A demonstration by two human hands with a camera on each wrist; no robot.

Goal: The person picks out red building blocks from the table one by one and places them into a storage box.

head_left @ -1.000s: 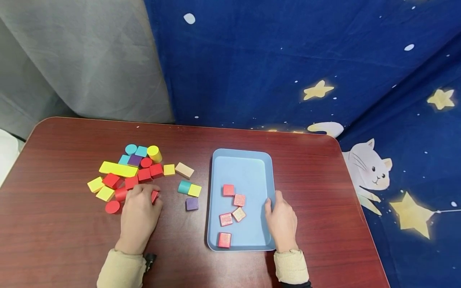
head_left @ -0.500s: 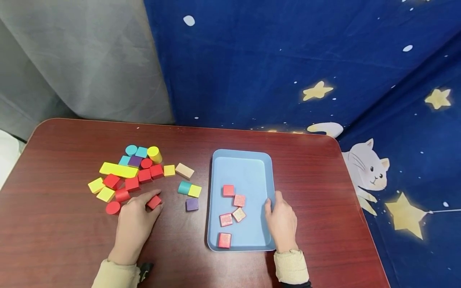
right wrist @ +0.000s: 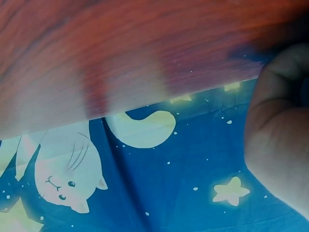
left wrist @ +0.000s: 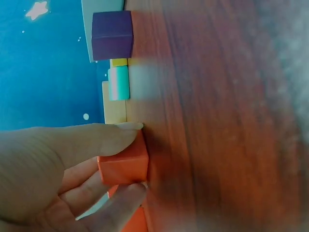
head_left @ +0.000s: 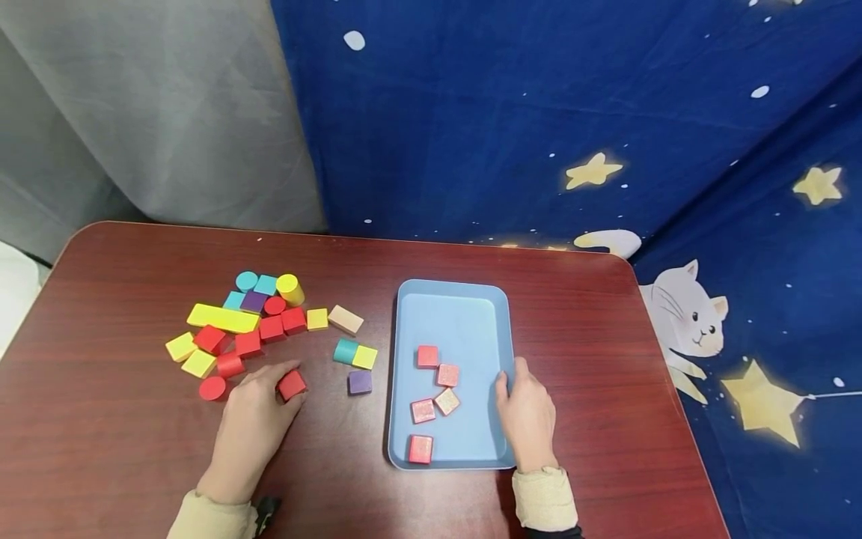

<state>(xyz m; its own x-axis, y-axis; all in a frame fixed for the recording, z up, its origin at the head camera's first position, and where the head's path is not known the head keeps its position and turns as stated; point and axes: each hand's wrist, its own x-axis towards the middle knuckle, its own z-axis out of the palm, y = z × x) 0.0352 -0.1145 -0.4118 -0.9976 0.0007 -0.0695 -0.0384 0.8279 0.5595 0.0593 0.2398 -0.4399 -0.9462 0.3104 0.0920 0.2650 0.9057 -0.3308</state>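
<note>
My left hand pinches a red cube between thumb and fingers, low at the tabletop. In the left wrist view the thumb lies along one side of that red cube, with fingers at the opposite side. My right hand grips the right rim of a light blue tray, thumb inside the wall and fingers outside. Several pinkish-red cubes lie in the tray's near half, along with one showing a pale wood-coloured face. Only part of the right hand shows in its wrist view.
Left of the tray lies a cluster of blocks: red cubes, a long yellow block, a yellow cylinder and teal pieces. A purple cube and a teal half-round block sit between cluster and tray. A curtain hangs behind.
The left hand has drawn the red cube slightly toward the near side, apart from the cluster. The right hand and tray stay where they were.
</note>
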